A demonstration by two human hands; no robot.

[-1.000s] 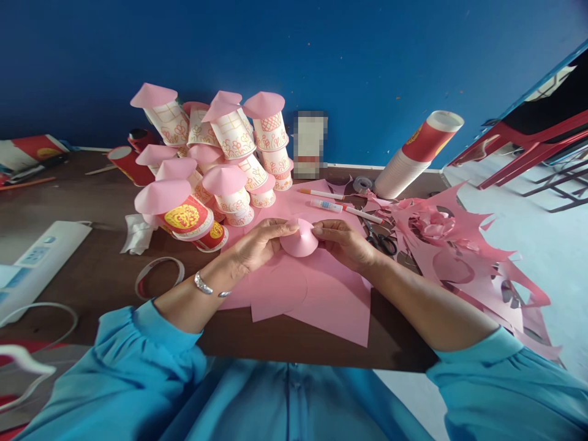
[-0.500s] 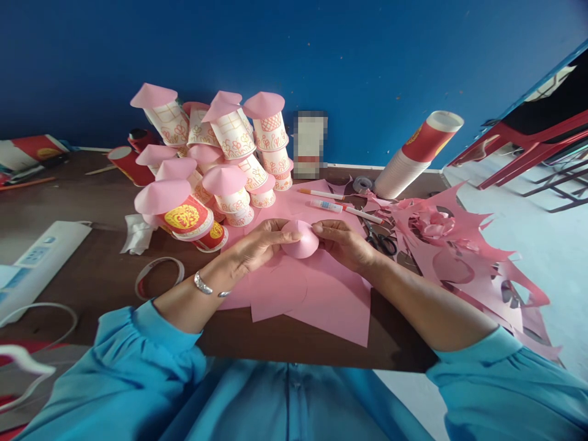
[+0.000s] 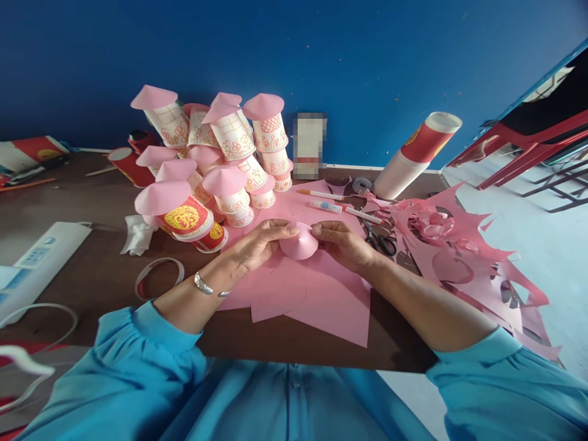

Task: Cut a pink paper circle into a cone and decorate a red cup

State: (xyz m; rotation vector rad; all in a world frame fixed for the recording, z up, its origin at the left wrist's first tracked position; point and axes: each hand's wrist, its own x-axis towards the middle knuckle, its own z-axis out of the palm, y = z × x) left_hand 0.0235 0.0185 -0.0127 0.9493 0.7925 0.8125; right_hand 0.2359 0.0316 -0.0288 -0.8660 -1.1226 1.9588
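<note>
A small pink paper cone [image 3: 300, 245] is held between my two hands, its pointed side towards me. My left hand [image 3: 266, 240] pinches its left edge between thumb and fingers. On the other side, my right hand [image 3: 343, 242] grips the right edge the same way. Pink paper sheets [image 3: 316, 300] lie beneath on the dark table. Just beyond the cone are a glue stick [image 3: 325, 206] and an orange-capped marker [image 3: 320, 194]. Black-handled scissors [image 3: 382, 239] rest to the right of my right hand.
Decorated paper cups with pink cone tops [image 3: 225, 184] stand stacked at the back left. A tall stack of cups [image 3: 407, 165] leans at the back right. Cut pink scraps [image 3: 452, 266] cover the right side. A tape ring [image 3: 160, 277] and a power strip [image 3: 46, 260] lie left.
My left thumb has shifted from the cone's face up towards its upper left edge. Both hands keep hold of the cone in nearly the same place.
</note>
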